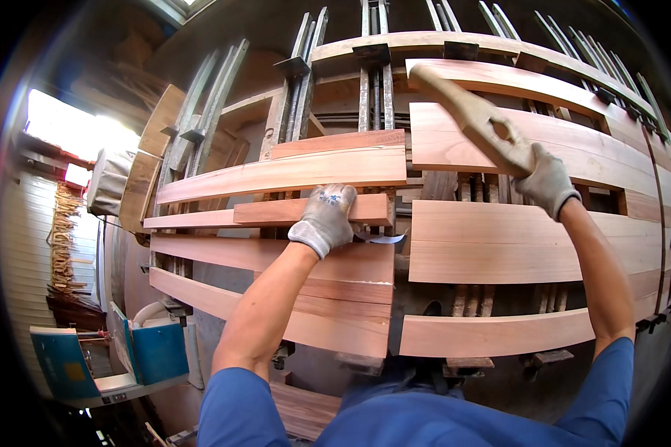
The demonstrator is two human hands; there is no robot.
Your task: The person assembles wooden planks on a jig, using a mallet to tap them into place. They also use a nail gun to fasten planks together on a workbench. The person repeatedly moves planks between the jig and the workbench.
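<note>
Both my hands wear pale grey work gloves. My left hand (326, 216) is closed over a short wooden strip (268, 212), its fingers curled across the upper edge. That strip sits against a longer board (190, 219) in the left panel frame. A scrap of white paper (380, 238) sticks out just right of the glove. Raised over the right-hand panel, my right hand (549, 181) grips a thick wooden club (462, 112) with an oval hole near its held end. The club points up and left, apart from the boards below it.
Metal clamp bars (376, 89) run upright behind the panels. Wide boards (492, 242) fill the right frame, with gaps between them. A dark strap (660, 216) crosses their right end. At lower left stands a blue and white machine (160, 350); a grey cloth-covered object (110, 182) is above it.
</note>
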